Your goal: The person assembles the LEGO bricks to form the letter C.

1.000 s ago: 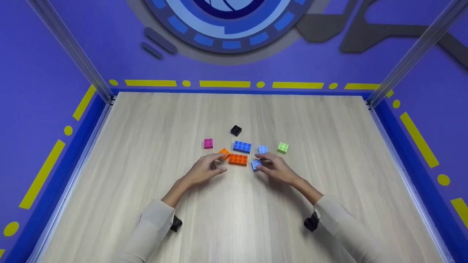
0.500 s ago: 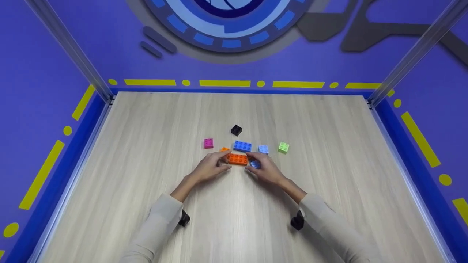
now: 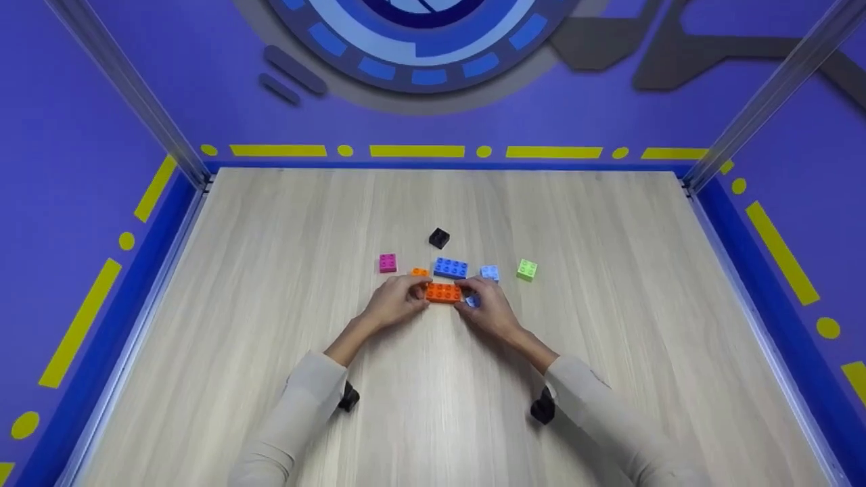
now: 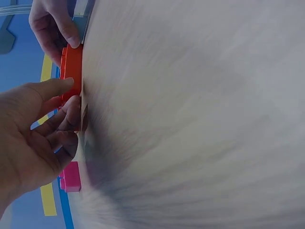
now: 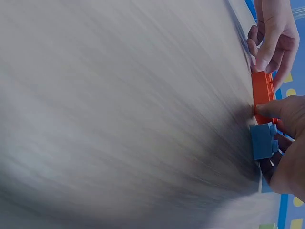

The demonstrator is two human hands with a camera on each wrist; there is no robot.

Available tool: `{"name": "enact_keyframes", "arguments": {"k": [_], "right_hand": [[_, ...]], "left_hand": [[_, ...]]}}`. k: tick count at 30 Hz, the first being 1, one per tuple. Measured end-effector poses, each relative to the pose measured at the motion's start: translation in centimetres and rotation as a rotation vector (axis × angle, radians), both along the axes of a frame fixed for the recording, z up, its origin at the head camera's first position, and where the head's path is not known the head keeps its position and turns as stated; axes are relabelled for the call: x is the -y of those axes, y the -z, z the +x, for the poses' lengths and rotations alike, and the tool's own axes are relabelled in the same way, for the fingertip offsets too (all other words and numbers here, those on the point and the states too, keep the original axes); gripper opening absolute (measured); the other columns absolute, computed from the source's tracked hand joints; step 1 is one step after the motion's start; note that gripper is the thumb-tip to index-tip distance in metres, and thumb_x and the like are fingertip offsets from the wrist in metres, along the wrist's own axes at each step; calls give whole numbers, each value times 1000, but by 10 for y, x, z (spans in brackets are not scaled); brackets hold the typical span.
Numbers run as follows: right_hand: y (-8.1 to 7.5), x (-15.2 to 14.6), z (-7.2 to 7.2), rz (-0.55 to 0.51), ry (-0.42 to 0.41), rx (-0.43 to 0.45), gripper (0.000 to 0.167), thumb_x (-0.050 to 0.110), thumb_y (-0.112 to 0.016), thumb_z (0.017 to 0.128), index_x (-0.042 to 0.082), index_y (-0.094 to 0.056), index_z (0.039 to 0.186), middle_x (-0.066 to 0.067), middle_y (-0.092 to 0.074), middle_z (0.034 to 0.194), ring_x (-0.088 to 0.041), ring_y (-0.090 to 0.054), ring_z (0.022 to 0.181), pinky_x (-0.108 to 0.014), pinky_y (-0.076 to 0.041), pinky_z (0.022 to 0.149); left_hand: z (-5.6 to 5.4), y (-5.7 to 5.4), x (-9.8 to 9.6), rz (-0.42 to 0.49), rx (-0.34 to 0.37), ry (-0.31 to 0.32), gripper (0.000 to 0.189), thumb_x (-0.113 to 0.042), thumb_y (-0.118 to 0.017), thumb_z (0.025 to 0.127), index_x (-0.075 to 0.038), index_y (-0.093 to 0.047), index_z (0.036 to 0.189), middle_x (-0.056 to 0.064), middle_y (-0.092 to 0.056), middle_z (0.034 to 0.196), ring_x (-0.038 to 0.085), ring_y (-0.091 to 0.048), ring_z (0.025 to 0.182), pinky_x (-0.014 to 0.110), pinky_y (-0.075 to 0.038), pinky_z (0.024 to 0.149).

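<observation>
An orange-red eight-stud toy brick (image 3: pixel 443 293) lies across the middle of the head view. My left hand (image 3: pixel 394 302) pinches its left end between thumb and fingers, and my right hand (image 3: pixel 492 311) pinches the right end. Both wrist views show the brick's long side (image 4: pixel 74 64) low at the tabletop. Beside it, partly covered by my right hand, is a light blue brick (image 5: pixel 261 141). A smaller orange brick (image 3: pixel 419 272) shows just beyond my left fingers, its near part hidden.
Behind the hands lie a blue eight-stud brick (image 3: pixel 450 268), another light blue brick (image 3: pixel 489 272) and a black brick (image 3: pixel 439 238). A magenta brick (image 3: pixel 388 263) is to the left, a lime green one (image 3: pixel 527 270) to the right. Blue-purple walls enclose the wooden table (image 3: pixel 304 216).
My right hand has come left from the near light blue brick to the orange-red one. The left hand has moved right onto its other end. Both now hold it.
</observation>
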State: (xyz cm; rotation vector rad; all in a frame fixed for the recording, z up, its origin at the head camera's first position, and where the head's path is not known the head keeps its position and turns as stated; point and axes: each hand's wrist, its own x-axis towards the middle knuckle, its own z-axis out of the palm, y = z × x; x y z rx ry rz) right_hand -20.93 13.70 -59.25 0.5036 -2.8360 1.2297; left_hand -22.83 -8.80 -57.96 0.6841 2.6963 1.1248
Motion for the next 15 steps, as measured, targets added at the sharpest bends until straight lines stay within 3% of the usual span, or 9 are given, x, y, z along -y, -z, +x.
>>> {"name": "enact_keyframes", "arguments": {"k": [7, 15], "right_hand": [[1, -1, -2, -22, -19, 12, 39, 11, -75, 82, 3, -65, 119, -11, -68, 112, -26, -59, 107, -42, -42, 101], [-2, -5, 2, -49, -31, -11, 39, 10, -77, 80, 3, -66, 117, -11, -68, 113, -27, -57, 109, -44, -41, 100]], "left_hand": [[-1, 0, -2, -22, -26, -75, 36, -6, -74, 77, -8, -70, 113, 5, -71, 82, 12, -61, 72, 31, -49, 68], [5, -7, -2, 17, 7, -69, 36, -6, -76, 78, -7, -69, 113, 5, -71, 85, 14, -64, 75, 31, -52, 72]]}}
